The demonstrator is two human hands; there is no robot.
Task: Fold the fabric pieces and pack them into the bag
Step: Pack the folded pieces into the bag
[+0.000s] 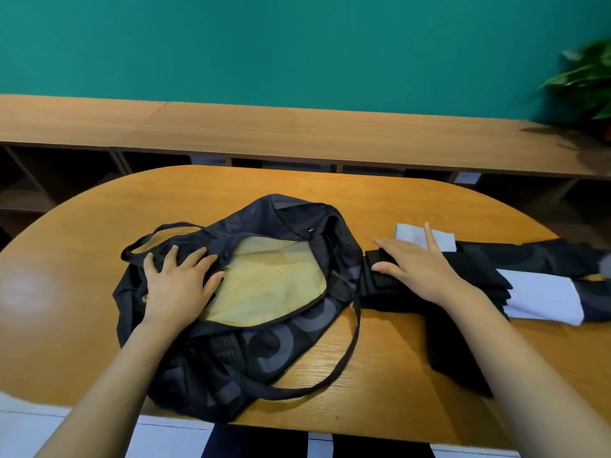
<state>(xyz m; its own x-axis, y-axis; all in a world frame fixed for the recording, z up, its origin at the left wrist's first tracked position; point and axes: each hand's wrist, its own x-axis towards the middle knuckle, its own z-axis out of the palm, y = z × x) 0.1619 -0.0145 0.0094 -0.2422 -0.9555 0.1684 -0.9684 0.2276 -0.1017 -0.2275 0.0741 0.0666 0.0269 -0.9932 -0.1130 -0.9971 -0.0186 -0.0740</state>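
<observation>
Fabric pieces [489, 272], dark and pale, lie folded in a stack on the wooden table [396, 375], just right of the dark patterned bag [264, 352]. Your right hand [420, 266] rests flat on the stack's left end, fingers straight and spread, gripping nothing. Your left hand [178, 282] presses the bag's left rim, fingers splayed, beside its exposed yellow lining [271, 282]. A plant [585, 81] stands far right.

bag [264, 342] mouth open (yellow lining), fabric stack [463, 282] blocking right
</observation>
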